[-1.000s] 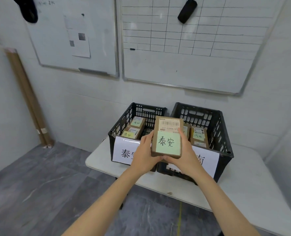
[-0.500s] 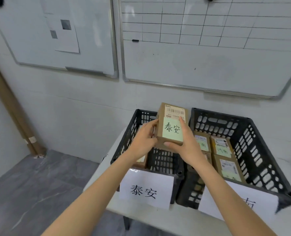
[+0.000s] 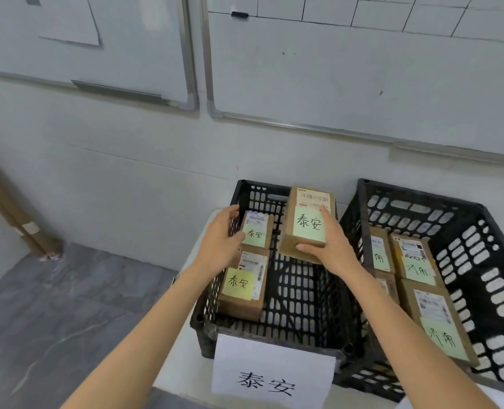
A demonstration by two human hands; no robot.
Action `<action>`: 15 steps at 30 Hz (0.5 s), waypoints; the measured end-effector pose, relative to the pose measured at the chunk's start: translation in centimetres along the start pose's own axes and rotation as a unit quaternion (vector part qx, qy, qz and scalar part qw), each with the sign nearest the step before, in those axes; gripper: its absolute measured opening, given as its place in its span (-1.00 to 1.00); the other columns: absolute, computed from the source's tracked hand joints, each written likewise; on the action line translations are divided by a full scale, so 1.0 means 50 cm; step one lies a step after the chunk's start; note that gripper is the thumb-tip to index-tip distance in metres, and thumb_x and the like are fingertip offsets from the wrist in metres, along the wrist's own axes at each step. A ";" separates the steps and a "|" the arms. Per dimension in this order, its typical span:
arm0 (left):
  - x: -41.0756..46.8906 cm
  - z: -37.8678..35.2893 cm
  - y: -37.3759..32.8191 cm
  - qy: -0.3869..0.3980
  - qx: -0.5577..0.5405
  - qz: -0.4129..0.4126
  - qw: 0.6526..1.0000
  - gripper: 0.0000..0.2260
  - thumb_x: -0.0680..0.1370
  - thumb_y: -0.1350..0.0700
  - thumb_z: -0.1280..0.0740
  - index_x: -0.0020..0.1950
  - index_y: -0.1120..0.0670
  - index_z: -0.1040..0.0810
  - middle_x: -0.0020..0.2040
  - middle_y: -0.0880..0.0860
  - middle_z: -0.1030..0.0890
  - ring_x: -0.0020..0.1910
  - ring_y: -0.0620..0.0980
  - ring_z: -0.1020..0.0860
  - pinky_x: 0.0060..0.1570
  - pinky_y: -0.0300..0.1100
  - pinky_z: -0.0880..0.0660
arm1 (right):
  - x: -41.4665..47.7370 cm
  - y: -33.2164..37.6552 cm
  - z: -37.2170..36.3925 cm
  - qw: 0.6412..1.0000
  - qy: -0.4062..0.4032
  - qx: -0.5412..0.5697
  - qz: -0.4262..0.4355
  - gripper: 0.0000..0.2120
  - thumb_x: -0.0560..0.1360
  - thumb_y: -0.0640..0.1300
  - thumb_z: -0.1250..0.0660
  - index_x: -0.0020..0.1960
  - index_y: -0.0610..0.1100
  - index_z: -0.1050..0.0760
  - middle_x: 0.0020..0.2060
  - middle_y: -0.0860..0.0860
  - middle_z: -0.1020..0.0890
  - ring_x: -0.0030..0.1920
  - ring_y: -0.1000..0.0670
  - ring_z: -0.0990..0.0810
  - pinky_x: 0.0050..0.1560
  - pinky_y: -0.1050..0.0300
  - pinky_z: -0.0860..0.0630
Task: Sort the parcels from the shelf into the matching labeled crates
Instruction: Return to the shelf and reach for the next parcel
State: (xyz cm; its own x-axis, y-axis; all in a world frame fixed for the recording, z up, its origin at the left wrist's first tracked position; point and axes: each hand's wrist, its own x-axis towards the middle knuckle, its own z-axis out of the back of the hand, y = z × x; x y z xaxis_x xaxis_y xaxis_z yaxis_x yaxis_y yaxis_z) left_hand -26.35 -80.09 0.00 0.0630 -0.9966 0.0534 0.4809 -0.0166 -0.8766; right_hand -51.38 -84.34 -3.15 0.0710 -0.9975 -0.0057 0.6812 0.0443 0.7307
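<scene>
- The left hand has let go, its fingers loose by the rim of the left crate
- The right hand alone grips the parcel, now lowered into that matching crate, nearly placed

Black crate, brown green-labelled parcel

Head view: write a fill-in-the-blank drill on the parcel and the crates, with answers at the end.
1. The right hand alone grips a raised parcel whose characters match the white sign on the ___ crate.
2. That crate shows ___ parcels on its floor.
3. The sticky notes in the other crate are coloured ___.
Missing words: left; two; green.
</scene>
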 end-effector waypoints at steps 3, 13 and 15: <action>0.022 -0.003 0.028 0.001 0.002 0.018 1.000 -0.52 0.57 0.26 -0.30 0.47 0.07 -0.30 0.38 -0.01 -0.43 0.32 -0.12 -0.39 0.23 -0.27 -0.29 | 0.058 -0.035 -0.040 0.999 0.041 -0.022 -0.028 0.08 0.39 -0.03 -0.57 0.63 0.00 0.11 0.60 -0.04 -0.05 0.53 -0.09 -0.18 0.45 -0.10 -0.22; 0.112 -0.032 0.071 -0.007 0.001 0.068 0.998 -0.54 0.56 0.30 -0.28 0.44 0.05 -0.32 0.30 -0.04 -0.47 0.29 -0.12 -0.40 0.27 -0.22 -0.30 | 0.186 -0.151 -0.176 0.987 0.076 -0.028 -0.136 0.11 0.39 -0.08 -0.57 0.61 0.15 0.18 0.59 -0.06 0.02 0.49 -0.17 -0.24 0.40 -0.21 -0.35; 0.128 -0.044 0.075 -0.002 0.006 0.067 0.998 -0.54 0.57 0.29 -0.27 0.45 0.05 -0.32 0.30 -0.04 -0.47 0.27 -0.14 -0.39 0.23 -0.26 -0.27 | 0.199 -0.169 -0.197 0.985 0.065 -0.032 -0.157 0.10 0.39 -0.09 -0.57 0.60 0.17 0.16 0.59 -0.08 0.00 0.49 -0.18 -0.25 0.38 -0.22 -0.36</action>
State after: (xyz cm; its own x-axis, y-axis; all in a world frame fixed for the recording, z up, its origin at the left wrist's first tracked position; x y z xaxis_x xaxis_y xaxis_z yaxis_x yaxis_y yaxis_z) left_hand -26.09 -86.72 -3.98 0.1311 -0.9894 -0.0629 0.4785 0.1187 -0.8700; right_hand -49.26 -94.06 -16.13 -0.0597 -0.9471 -0.3154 0.7286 -0.2573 0.6348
